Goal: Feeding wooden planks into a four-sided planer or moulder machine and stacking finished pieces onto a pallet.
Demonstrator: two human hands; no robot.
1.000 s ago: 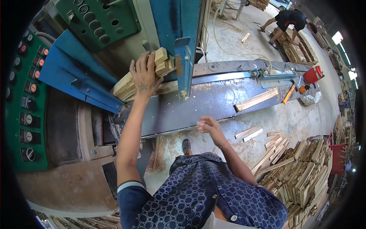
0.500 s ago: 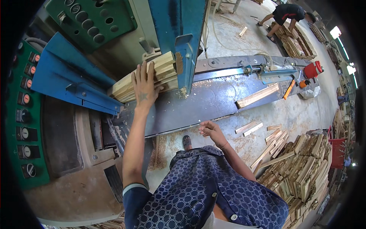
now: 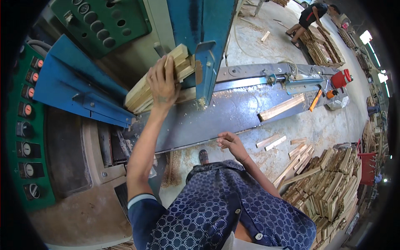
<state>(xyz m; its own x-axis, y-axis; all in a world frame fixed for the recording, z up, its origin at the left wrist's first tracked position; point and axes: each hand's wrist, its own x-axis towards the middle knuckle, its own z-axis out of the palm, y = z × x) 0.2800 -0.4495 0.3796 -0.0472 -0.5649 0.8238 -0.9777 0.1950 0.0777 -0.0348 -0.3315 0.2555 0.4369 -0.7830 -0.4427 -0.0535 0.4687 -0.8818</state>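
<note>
My left hand (image 3: 161,86) is closed over a stack of pale wooden strips (image 3: 143,89), its fingers curled across the top pieces. This stack lies between a blue metal guard (image 3: 79,79) on the left and a blue upright bracket (image 3: 206,75) on the right. The upper strips sit askew, with their right ends raised beside the bracket. In front of my body, my right hand (image 3: 231,144) hangs empty near the machine table's edge, its fingers loosely bent and somewhat apart. One loose wooden piece (image 3: 282,107) rests on the dark machine table (image 3: 233,104).
Green control panels (image 3: 29,137) stand at the left. An orange-handled tool (image 3: 316,100) and a red container (image 3: 341,78) are at the table's far right end. A large pile of wood strips (image 3: 333,183) fills the lower right. Another person (image 3: 310,21) bends over stacked wood.
My left hand has gone from lying flat on the stack to curling over its top strips, which have shifted and tilted up at the right. My right hand has barely moved.
</note>
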